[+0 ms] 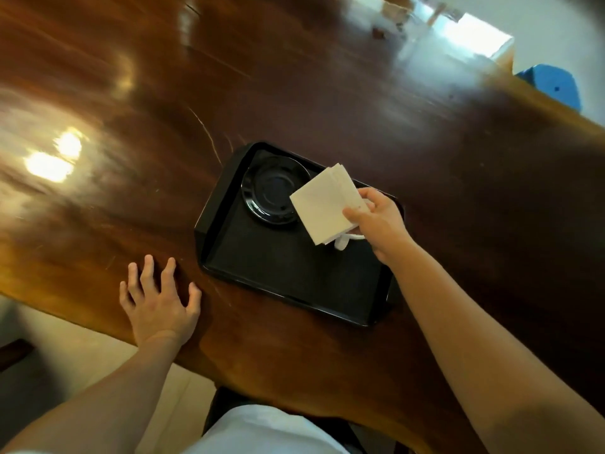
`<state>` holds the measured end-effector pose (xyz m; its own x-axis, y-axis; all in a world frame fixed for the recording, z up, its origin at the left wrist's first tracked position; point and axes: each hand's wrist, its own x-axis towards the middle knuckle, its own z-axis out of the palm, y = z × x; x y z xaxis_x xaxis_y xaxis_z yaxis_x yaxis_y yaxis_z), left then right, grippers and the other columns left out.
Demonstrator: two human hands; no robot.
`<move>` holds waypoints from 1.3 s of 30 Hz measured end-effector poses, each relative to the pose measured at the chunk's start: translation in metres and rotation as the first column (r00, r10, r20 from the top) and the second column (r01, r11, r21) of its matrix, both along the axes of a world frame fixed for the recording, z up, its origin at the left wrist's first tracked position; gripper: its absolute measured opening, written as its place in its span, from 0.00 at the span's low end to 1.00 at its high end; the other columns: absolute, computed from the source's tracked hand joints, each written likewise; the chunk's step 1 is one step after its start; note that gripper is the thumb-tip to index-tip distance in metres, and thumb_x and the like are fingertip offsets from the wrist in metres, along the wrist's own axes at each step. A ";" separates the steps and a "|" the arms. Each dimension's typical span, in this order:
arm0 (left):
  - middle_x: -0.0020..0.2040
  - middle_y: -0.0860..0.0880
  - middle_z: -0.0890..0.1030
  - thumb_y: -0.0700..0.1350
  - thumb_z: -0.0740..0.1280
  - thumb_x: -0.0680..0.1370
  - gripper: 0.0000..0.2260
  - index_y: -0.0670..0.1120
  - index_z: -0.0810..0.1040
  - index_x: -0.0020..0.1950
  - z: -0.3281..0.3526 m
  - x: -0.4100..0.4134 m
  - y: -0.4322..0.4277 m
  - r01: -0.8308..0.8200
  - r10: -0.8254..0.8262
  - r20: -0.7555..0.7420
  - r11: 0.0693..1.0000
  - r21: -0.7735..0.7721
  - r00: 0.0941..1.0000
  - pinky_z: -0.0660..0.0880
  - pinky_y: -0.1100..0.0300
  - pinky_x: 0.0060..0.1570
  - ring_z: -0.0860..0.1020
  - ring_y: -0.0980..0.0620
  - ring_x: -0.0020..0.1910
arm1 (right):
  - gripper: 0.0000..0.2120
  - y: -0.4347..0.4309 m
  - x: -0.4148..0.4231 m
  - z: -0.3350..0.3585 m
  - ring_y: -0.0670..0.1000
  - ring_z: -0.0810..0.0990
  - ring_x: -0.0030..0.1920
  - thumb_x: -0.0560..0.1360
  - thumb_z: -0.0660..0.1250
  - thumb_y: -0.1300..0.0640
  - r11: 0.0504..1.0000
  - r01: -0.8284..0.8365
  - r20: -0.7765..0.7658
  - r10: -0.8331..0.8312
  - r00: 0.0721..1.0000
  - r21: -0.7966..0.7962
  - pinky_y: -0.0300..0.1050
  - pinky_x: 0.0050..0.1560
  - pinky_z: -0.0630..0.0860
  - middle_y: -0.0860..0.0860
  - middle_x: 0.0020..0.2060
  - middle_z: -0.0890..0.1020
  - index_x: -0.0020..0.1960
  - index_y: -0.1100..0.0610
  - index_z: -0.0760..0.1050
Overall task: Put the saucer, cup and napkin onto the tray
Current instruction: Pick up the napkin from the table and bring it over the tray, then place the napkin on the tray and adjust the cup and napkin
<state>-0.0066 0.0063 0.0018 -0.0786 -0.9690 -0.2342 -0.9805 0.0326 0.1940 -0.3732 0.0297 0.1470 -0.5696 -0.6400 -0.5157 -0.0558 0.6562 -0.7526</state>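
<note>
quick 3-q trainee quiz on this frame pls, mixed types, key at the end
1. True or false: the saucer lies on the table, beside the tray.
2. What does the right hand hold? A) a spoon B) the napkin C) nothing
3. Fill in: the left hand rests flat on the ____, fingers spread.

Key:
1. False. The black saucer sits inside the tray, at its far left corner.
2. B. The folded white napkin is pinched over the tray, partly covering the saucer's rim. Something white shows just under it; it may be the cup, too hidden to be sure.
3. table
</note>
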 end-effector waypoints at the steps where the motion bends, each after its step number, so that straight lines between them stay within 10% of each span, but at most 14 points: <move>1: 0.81 0.41 0.62 0.65 0.53 0.79 0.30 0.52 0.68 0.76 -0.001 0.000 0.000 0.003 -0.003 -0.004 1.000 -0.007 1.000 0.32 0.51 0.76 0.54 0.38 0.82 | 0.12 0.010 0.005 -0.004 0.48 0.80 0.54 0.77 0.68 0.61 1.000 0.006 0.040 -0.006 0.999 0.005 0.43 0.43 0.81 0.48 0.55 0.80 0.55 0.47 0.76; 15: 0.81 0.42 0.62 0.65 0.54 0.79 0.29 0.52 0.67 0.77 -0.009 0.005 0.003 0.007 -0.010 -0.045 0.998 -0.065 0.999 0.46 0.39 0.79 0.54 0.39 0.82 | 0.15 0.051 0.061 -0.065 0.52 0.81 0.56 0.77 0.67 0.64 0.984 0.055 0.198 -0.089 0.976 0.169 0.54 0.54 0.82 0.53 0.56 0.81 0.62 0.53 0.75; 32: 0.81 0.41 0.61 0.64 0.54 0.79 0.30 0.51 0.66 0.77 -0.009 0.005 0.004 0.023 -0.025 -0.032 0.997 -0.073 0.999 0.47 0.38 0.78 0.54 0.37 0.82 | 0.15 0.066 0.039 -0.077 0.50 0.84 0.45 0.77 0.70 0.57 0.904 0.331 0.012 -0.347 0.938 0.273 0.45 0.42 0.84 0.52 0.45 0.82 0.64 0.56 0.77; 39: 0.81 0.42 0.60 0.64 0.55 0.78 0.29 0.52 0.65 0.76 -0.014 0.008 0.003 0.023 -0.026 -0.041 0.996 -0.084 0.999 0.48 0.38 0.77 0.54 0.38 0.82 | 0.16 0.052 0.042 -0.071 0.51 0.84 0.43 0.79 0.69 0.54 0.878 0.440 0.196 -0.473 0.859 0.191 0.42 0.36 0.80 0.53 0.48 0.84 0.65 0.56 0.76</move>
<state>0.0017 0.0092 -0.0125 -0.1104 -0.9827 -0.1485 -0.9702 0.0742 0.2306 -0.3313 0.0822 0.0763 -0.6352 -0.2525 -0.7299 0.4381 0.6605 -0.6098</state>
